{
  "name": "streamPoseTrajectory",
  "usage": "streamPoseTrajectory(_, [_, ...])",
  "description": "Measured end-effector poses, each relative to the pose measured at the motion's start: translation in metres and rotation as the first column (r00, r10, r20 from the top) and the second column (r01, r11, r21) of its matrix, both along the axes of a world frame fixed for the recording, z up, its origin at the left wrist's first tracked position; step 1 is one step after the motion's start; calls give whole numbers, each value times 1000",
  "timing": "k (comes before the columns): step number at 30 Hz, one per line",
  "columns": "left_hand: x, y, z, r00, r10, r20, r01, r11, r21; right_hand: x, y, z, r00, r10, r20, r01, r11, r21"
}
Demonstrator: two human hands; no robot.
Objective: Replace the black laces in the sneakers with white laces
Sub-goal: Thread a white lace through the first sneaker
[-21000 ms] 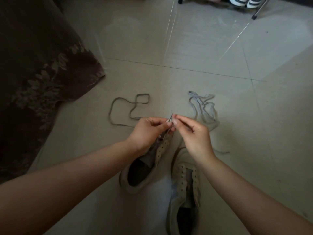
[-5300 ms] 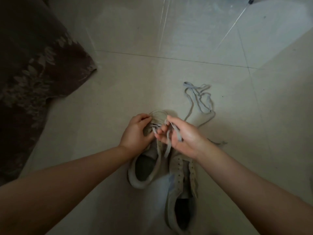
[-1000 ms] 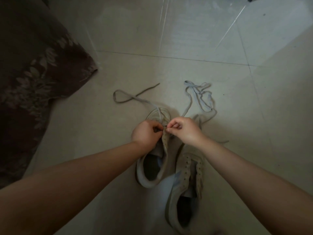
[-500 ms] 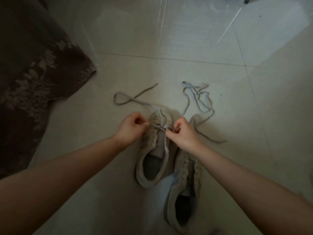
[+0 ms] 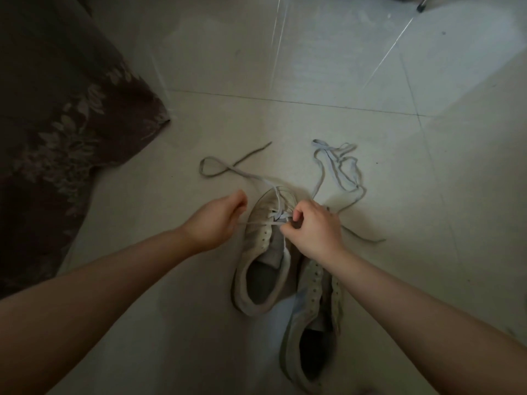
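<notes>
Two pale sneakers lie on the tiled floor. The left sneaker [image 5: 263, 252] has a white lace [image 5: 281, 216] threaded through its eyelets near the toe. My left hand [image 5: 218, 219] pinches one strand of that lace and holds it taut out to the left of the shoe. My right hand [image 5: 315, 230] sits over the shoe's right eyelet row, fingers curled on the lace there. The lace's free end loops on the floor beyond the toe [image 5: 216, 166]. The right sneaker [image 5: 312, 323] lies closer to me with no lace in its eyelets.
A loose lace [image 5: 343, 166] lies tangled on the floor to the right of the left sneaker's toe. A dark patterned cloth [image 5: 57, 124] covers the left side. Pale floor tiles [image 5: 313, 67] stretch ahead and to the right.
My left hand has drawn further left, pulling the lace strand tight across the left sneaker. My right hand stays at the eyelets.
</notes>
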State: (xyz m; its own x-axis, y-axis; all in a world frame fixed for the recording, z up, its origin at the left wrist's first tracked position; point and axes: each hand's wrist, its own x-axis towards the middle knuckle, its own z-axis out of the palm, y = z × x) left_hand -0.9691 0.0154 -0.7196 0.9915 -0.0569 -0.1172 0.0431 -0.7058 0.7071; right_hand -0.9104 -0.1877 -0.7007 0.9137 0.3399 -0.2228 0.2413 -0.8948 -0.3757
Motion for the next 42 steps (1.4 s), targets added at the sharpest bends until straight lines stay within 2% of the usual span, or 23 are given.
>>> streamPoseTrajectory(2, [-7,23,-7,998,-36,-44,48,956,289,-1,-1,-2,1000,0,-10,1,1000,19])
streamPoseTrajectory(4, [-14,40,-12,985,42,-166,48,863,503,-1,-2,-3,999,-8,-43,11,998,59])
streamPoseTrajectory(6, [-20,40,-10,970,76,-229,82,788,610,-1,-3,-6,996,-13,-84,23,993,119])
streamPoseTrajectory(7, [-20,34,-9,978,49,-201,93,763,639,-1,-4,-7,996,-12,-89,24,990,138])
streamPoseTrajectory(9, [-18,13,-3,999,-26,-38,44,765,643,-3,-4,-9,996,-14,-86,27,988,152])
streamPoseTrajectory(11, [-10,-10,4,978,-95,188,-31,817,576,-4,-3,-11,997,-27,-68,38,986,163])
streamPoseTrajectory(13, [0,-32,11,951,-196,239,33,834,550,-3,-2,-11,998,-26,-53,33,988,152])
streamPoseTrajectory(16, [14,-51,10,944,-276,184,132,821,555,-2,-2,-14,999,-10,-50,17,990,138])
streamPoseTrajectory(19, [23,-67,18,973,-231,20,179,801,571,-1,-4,-14,998,-32,-61,41,989,144])
streamPoseTrajectory(22, [30,-76,21,978,-200,-62,196,767,611,-1,-4,-12,997,-41,-65,48,993,112])
streamPoseTrajectory(23, [31,-73,21,975,-217,-49,200,753,626,-1,-4,-10,998,-43,-50,48,993,104])
streamPoseTrajectory(25, [34,-51,21,972,-213,102,95,748,657,0,-6,-9,998,-57,-19,59,992,114])
streamPoseTrajectory(26, [37,-32,21,976,-138,171,-11,748,663,0,-9,-9,997,-76,-13,77,989,124])
streamPoseTrajectory(27, [38,-8,22,984,-36,177,-93,739,667,0,-12,-10,995,-101,-14,102,986,131])
streamPoseTrajectory(28, [38,14,25,991,67,113,-127,722,680,0,-15,-11,991,-129,-20,130,982,136])
streamPoseTrajectory(29, [36,32,25,987,158,-23,-97,708,700,0,-17,-12,988,-155,-30,157,977,142])
streamPoseTrajectory(31, [28,48,19,944,222,-244,30,680,732,-1,-20,-15,982,-184,-51,190,968,167])
streamPoseTrajectory(33, [15,34,8,948,145,-283,102,704,703,-2,-19,-16,979,-188,-76,199,960,198])
streamPoseTrajectory(35, [5,9,2,994,6,-110,60,806,588,-2,-17,-17,978,-188,-92,204,955,214])
streamPoseTrajectory(37, [4,-14,8,983,-157,91,92,865,493,-2,-16,-18,977,-190,-91,206,954,219])
streamPoseTrajectory(39, [8,-34,13,939,-287,189,159,850,502,-2,-17,-19,979,-187,-78,200,954,224])
streamPoseTrajectory(42, [18,-61,14,936,-323,142,209,831,515,-2,-18,-18,982,-173,-69,185,956,230])
